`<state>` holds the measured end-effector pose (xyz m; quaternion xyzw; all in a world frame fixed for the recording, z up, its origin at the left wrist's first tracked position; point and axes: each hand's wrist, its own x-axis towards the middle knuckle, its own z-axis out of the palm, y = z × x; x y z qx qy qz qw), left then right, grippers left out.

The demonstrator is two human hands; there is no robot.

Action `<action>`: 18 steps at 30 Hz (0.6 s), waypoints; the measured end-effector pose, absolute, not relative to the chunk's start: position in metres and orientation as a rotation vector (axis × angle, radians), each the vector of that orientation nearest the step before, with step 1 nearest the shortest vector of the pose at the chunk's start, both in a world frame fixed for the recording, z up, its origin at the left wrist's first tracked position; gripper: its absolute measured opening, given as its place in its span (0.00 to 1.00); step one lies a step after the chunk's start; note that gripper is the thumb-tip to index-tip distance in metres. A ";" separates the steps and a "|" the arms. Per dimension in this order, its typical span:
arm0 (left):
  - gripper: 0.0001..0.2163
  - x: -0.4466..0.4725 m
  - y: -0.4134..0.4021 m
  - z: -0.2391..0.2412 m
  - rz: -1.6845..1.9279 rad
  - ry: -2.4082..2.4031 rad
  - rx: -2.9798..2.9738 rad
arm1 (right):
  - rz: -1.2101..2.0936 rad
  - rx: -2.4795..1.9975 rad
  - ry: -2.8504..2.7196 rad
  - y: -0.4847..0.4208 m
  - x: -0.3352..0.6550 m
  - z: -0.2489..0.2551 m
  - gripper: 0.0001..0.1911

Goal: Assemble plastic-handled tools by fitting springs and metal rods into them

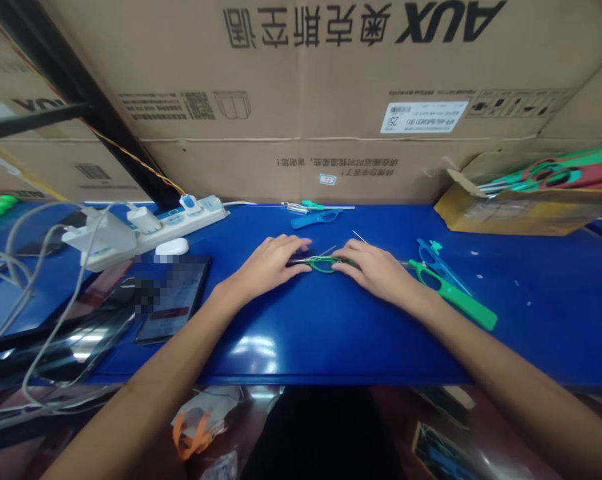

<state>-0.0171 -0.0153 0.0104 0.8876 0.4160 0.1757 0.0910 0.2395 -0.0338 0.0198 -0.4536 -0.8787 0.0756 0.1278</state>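
Note:
My left hand [277,261] pinches the metal shank of a scissor half with a green finger ring [323,265], low over the blue table. My right hand [371,267] closes its thumb and fingertips on the right side of that ring. A thin metal rod [359,236] sticks out above the right hand's knuckles. Beside the right wrist lies another green scissor handle [455,297], its metal end partly hidden by the hand. Just behind it are a blue handle piece [438,260] and a small green piece [435,247].
A cardboard box of green and red scissors [521,213] stands at the back right. Along the back lie a blue handle [315,219] and a green-tipped rod [325,205]. A power strip [155,233], white case [172,247], phone [175,300] and cables occupy the left.

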 end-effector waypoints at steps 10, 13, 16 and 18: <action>0.07 -0.017 -0.016 0.013 0.534 1.123 2.680 | 0.167 -1.283 -2.586 -0.035 0.239 0.021 0.17; 0.08 -0.015 -0.017 0.013 0.541 1.125 2.725 | 0.169 -1.285 -2.588 -0.035 0.239 0.020 0.17; 0.09 -0.011 -0.019 0.012 0.520 1.144 2.859 | 0.174 -1.292 -2.589 -0.035 0.238 0.020 0.17; 0.09 -0.005 -0.022 0.011 0.497 1.208 2.923 | 0.179 -1.303 -2.585 -0.035 0.238 0.019 0.18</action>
